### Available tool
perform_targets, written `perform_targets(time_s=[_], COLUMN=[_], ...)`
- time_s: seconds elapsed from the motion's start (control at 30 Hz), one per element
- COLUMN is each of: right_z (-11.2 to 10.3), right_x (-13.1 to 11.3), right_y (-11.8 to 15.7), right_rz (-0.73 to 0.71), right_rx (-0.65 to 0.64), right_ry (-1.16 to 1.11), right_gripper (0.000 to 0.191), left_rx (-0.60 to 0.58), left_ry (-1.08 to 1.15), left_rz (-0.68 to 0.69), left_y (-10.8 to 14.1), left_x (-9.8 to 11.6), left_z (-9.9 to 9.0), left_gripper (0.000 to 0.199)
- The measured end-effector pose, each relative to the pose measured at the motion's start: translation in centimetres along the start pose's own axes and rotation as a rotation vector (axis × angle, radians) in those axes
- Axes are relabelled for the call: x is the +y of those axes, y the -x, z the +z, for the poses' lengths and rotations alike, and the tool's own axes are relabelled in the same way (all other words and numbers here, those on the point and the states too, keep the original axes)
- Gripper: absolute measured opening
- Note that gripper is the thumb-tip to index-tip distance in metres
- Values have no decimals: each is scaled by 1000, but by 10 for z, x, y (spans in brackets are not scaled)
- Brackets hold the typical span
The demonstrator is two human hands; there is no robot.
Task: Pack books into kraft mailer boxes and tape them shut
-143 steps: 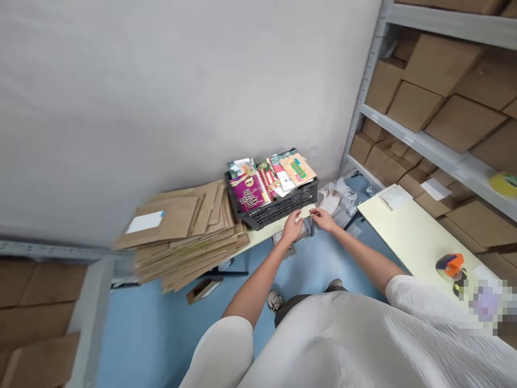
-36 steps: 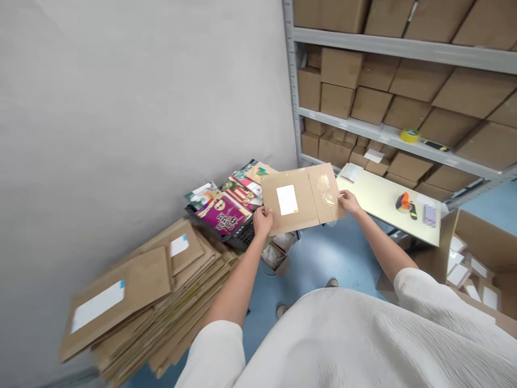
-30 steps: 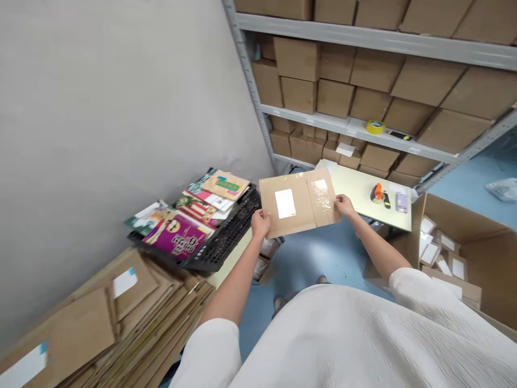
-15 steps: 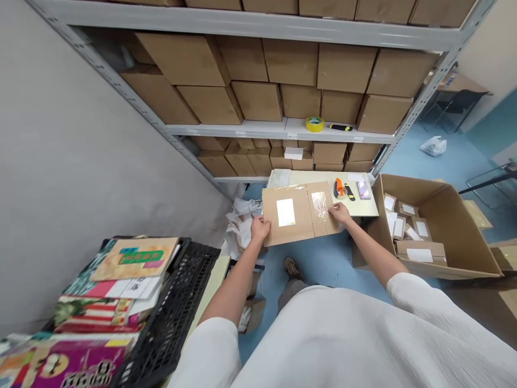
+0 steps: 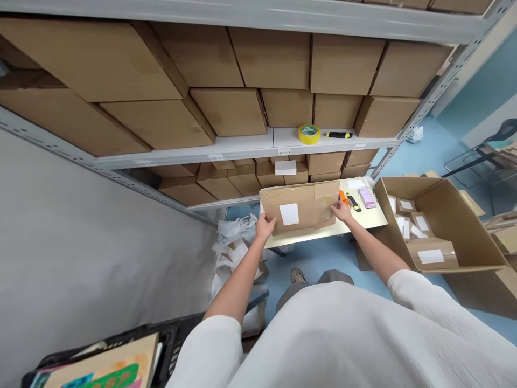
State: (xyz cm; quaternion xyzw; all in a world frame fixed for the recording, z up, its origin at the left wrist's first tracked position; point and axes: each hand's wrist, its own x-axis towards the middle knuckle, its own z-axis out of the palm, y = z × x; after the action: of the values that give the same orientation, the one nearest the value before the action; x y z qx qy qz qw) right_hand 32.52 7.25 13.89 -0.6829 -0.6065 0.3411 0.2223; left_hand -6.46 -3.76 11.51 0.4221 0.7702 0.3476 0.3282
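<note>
A flat piece of brown cardboard (image 5: pixel 305 207) with a white label (image 5: pixel 289 214) and clear tape is held over a pale table (image 5: pixel 363 216). My left hand (image 5: pixel 265 227) pinches its lower left corner. At its right edge, my right hand (image 5: pixel 342 211) grips the taped flap, fingers closed on it. Just right of that hand lie an orange tape dispenser (image 5: pixel 343 198), partly hidden, and a black-and-yellow cutter (image 5: pixel 354 202). A purple item (image 5: pixel 367 197), blurred out, rests near the table's right end.
Shelves (image 5: pixel 242 144) of brown boxes stand ahead, with yellow tape (image 5: pixel 309 134) and another cutter (image 5: pixel 338 134). A large carton (image 5: pixel 472 231) of labelled parcels is at the right. White bags (image 5: pixel 238 237) lie left of the table; a black crate (image 5: pixel 173 334) is lower left.
The cardboard, held in both hands, has moved up and forward over the table and now looks more level. The view has shifted, bringing the shelves closer and showing less of the crate.
</note>
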Motion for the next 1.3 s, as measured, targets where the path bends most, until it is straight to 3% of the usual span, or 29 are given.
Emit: perform_targets(time_s=[0.13, 0.27, 0.47, 0.63, 0.73, 0.83, 1.0, 1.17, 1.3], right_z=[11, 11, -1, -12, -16, -20, -25, -29, -32], right_x=[-2, -6, -18, -32, -37, -40, -40, -31, -24], right_y=[-18, -31, -37, -40, -38, -33, -27, -29, -31], right_rz=[28, 52, 89, 144, 110, 52, -15, -46, -97], right_rx=[-13, -58, -258, -355, -345, -350, -376, -414, -348], right_ry=[-68, -162, -436, -632, -642, -585, -422, -422, -407], right_gripper=[25, 32, 61, 64, 62, 66, 73, 79, 85], left_rx=[-29, -74, -95, -113, -183, -250, -215, -187, -226], left_ry=[183, 355, 418, 500, 530, 399, 407, 386, 340], left_rz=[-45, -30, 4, -64, -112, -63, 3, 50, 127], left_y=[-25, -35, -25, -14, -9, -4, -5, -15, -15], left_x=[8, 13, 17, 25, 35, 47, 64, 64, 61], left_z=[5, 14, 22, 17, 10, 8, 17, 24, 22], left_gripper=[28, 32, 39, 29, 31, 38, 44, 47, 35])
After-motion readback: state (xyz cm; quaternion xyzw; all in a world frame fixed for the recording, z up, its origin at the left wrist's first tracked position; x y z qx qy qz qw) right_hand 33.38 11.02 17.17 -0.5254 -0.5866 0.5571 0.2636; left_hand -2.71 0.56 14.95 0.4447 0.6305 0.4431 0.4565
